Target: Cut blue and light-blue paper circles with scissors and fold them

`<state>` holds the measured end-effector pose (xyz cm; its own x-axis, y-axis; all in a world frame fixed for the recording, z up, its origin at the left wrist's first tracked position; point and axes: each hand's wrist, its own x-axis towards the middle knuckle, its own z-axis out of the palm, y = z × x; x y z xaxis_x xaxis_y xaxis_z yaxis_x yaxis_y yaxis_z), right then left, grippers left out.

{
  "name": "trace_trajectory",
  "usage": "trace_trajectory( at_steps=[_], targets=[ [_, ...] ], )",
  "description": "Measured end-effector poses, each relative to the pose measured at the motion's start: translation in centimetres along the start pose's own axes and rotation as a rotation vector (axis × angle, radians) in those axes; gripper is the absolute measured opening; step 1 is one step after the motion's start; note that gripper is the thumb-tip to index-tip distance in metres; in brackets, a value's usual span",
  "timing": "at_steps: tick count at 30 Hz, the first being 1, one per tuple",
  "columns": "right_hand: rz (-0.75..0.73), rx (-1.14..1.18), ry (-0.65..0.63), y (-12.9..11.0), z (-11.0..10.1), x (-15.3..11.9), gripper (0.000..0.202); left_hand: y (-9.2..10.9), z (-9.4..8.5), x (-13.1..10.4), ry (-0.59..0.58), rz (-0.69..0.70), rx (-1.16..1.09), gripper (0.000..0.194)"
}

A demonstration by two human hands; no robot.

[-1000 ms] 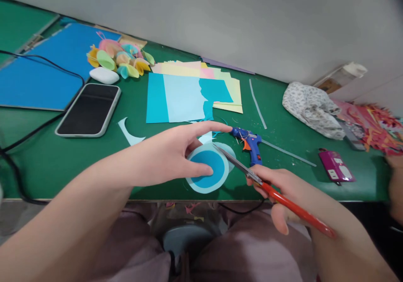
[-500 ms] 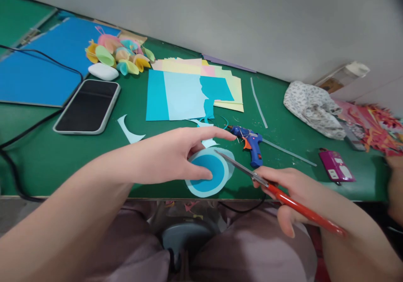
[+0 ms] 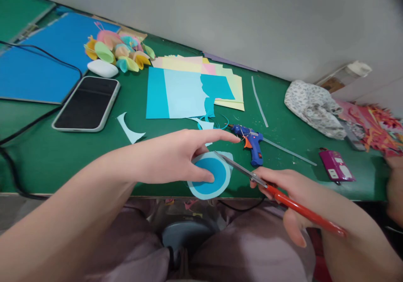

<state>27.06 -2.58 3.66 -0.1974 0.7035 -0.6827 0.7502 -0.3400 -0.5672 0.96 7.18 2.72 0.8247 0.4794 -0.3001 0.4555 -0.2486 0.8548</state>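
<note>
My left hand (image 3: pixel 185 158) pinches a round piece of layered paper, a blue paper circle (image 3: pixel 206 176) lying on a larger pale blue paper (image 3: pixel 209 195). Its thumb presses on the blue face; the index finger stretches out to the right. In my right hand (image 3: pixel 283 189) is a pair of scissors with red handles (image 3: pixel 304 212). Their blades reach the upper right rim of the pale paper, where a strip sticks out past the blades. A curved pale blue offcut (image 3: pixel 130 131) lies left of my left hand. Other scraps (image 3: pixel 206 125) lie just beyond it.
A blue glue gun (image 3: pixel 252 141) with a glue stick lies beyond the scissors. Further back are stacked paper sheets (image 3: pixel 184 93), paper flowers (image 3: pixel 118 51) and a phone (image 3: pixel 86 103). At right are a purple pouch-like item (image 3: pixel 336 165) and patterned cloth (image 3: pixel 311 107).
The paper disc has turned and shifted slightly right and down with my left hand. The strip beyond the scissor blades shows less. My right thumb has moved a little lower.
</note>
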Motion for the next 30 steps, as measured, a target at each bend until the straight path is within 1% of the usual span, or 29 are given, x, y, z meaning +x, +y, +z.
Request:
trace_trajectory(
  at_steps=[5,7,10,12,16,21,26,30],
  targets=[
    [0.096,0.164,-0.103,0.1,0.7,-0.1,0.015,0.2,0.1,0.1,0.002,-0.018,-0.008,0.066],
    [0.104,0.174,-0.100,0.2,0.9,0.0,0.013,0.0,0.2,0.2,0.003,0.013,-0.012,0.066],
    [0.052,0.090,-0.047,0.0,0.7,0.3,0.021,-0.2,0.2,0.2,-0.009,0.051,-0.021,0.065],
    [0.013,0.028,-0.003,-0.4,0.6,0.3,0.026,-0.1,0.2,0.2,-0.019,0.033,-0.011,0.066],
    [-0.023,-0.038,0.047,-1.0,0.3,-0.1,0.026,0.2,0.1,0.3,-0.032,-0.013,0.010,0.066],
    [-0.023,-0.057,0.046,-0.4,-0.1,0.2,0.032,0.1,0.2,0.7,-0.007,0.033,0.022,0.067],
    [-0.048,-0.072,0.023,0.1,-0.5,0.4,0.052,0.3,-0.2,0.9,-0.050,0.021,0.035,0.066],
    [-0.073,-0.113,0.040,0.1,-0.8,0.3,0.053,-0.2,-0.2,1.1,-0.066,0.050,0.031,0.068]
  ],
)
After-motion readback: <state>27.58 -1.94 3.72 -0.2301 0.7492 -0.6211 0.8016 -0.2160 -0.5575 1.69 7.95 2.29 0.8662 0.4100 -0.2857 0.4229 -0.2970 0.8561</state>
